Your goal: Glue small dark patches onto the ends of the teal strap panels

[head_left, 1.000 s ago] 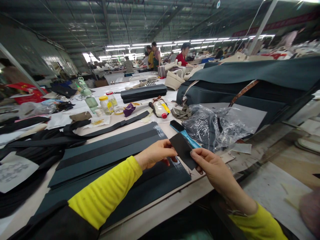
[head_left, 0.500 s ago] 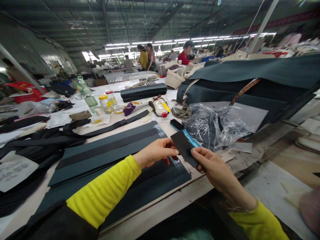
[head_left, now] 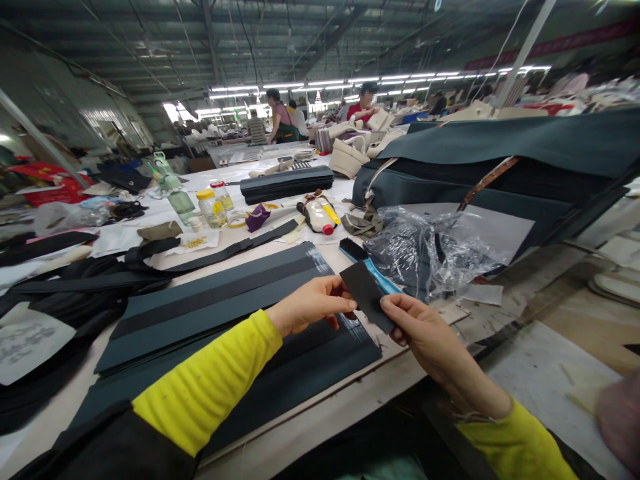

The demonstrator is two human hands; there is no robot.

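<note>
Both hands hold a small dark rectangular piece [head_left: 367, 293], thin and flat; its material I cannot make out. My left hand [head_left: 315, 303] has its thumb and fingers closed at the piece's left edge. At the lower right end, my right hand [head_left: 420, 330] pinches it between thumb and fingers. Just behind the piece lies a blue-handled brush [head_left: 380, 275] with black bristles. Beneath my hands are stacked dark green panels [head_left: 200, 297], each with a black band along it; whitish marks show near their right ends.
Crumpled clear plastic [head_left: 450, 250] lies to the right, before a large dark green stack [head_left: 500, 153]. Further back are a white container with a red cap [head_left: 323, 215], jars [head_left: 213, 208] and a green spray bottle [head_left: 175, 190]. Black straps [head_left: 75, 287] pile up at left.
My hands and the dark piece stay almost in place. In the background, several people have shifted position or posture.
</note>
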